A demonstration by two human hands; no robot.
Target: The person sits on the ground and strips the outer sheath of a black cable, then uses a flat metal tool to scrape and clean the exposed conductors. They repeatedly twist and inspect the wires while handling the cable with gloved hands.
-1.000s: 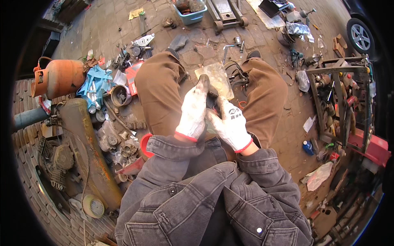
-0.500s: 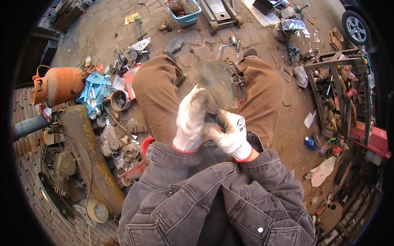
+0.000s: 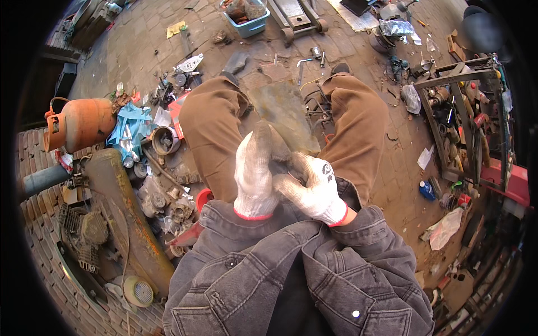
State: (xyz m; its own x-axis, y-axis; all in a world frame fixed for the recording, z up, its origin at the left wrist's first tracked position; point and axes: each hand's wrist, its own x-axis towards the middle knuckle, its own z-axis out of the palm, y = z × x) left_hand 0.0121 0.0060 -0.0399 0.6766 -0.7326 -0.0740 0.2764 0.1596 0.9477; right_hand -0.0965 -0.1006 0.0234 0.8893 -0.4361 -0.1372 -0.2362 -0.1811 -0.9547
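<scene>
My left hand, in a white knit glove with grey-smudged fingers and a red cuff, is closed at the near edge of a flat, stained grey-brown sheet. Beyond the hands, this sheet extends between my knees. Pressed close beside the left is my right hand, gloved alike. Its thumb reaches toward the left palm and its fingers curl inward; whatever they grip is hidden. Past the sheet's right edge are dark, wiry metal parts on the ground.
At left lie an orange gas cylinder, a blue plastic bag and a rusty metal beam. A metal frame with clutter stands at right. Ahead are a blue bin, a floor jack and an L-shaped tool.
The sheet has shifted left and slightly nearer, showing more of the wiry parts beside it. Both hands have moved a little left, staying close together.
</scene>
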